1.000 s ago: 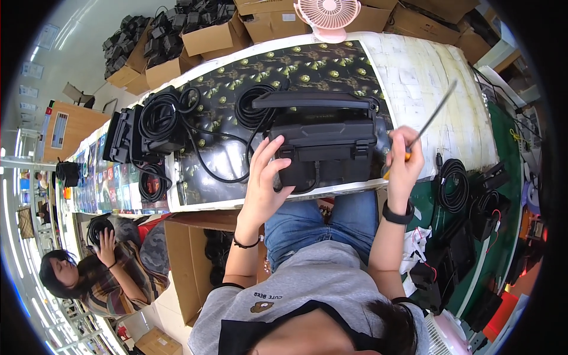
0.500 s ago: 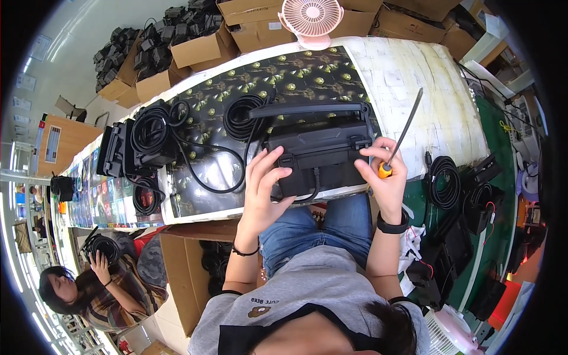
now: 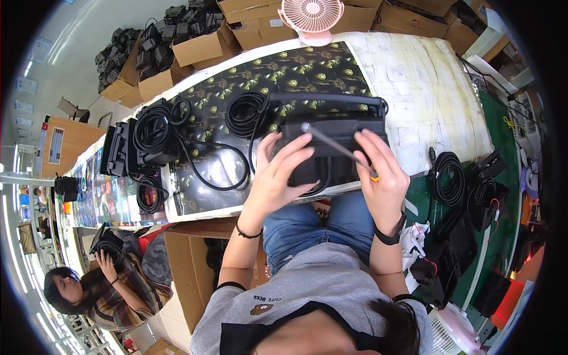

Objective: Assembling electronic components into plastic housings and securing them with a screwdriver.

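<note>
A black plastic case point(image 3: 340, 125) with a bar handle point(image 3: 325, 98) across its far side sits near the table's front edge. A short ribbed cable hangs at its near face. My left hand point(image 3: 277, 170) is at the case's left side, fingers spread and thumb apart, seemingly touching it. My right hand point(image 3: 384, 176) holds a screwdriver point(image 3: 336, 145) with a yellow-orange handle. The blurred shaft points left across the case, and that hand's fingertips are at the case's right side. Both hands hide part of the near face.
A coiled black cable point(image 3: 244, 113) lies left of the case. Farther left are more black cases with cables point(image 3: 155, 133). A pink fan point(image 3: 312, 21) stands at the table's far edge. Black parts and a cable coil point(image 3: 448, 178) lie on the green surface at right. Another person point(image 3: 112, 293) sits at left.
The case has shifted slightly right and away from me. The screwdriver has swung from pointing far right to pointing left across the case. My left hand has moved right with it.
</note>
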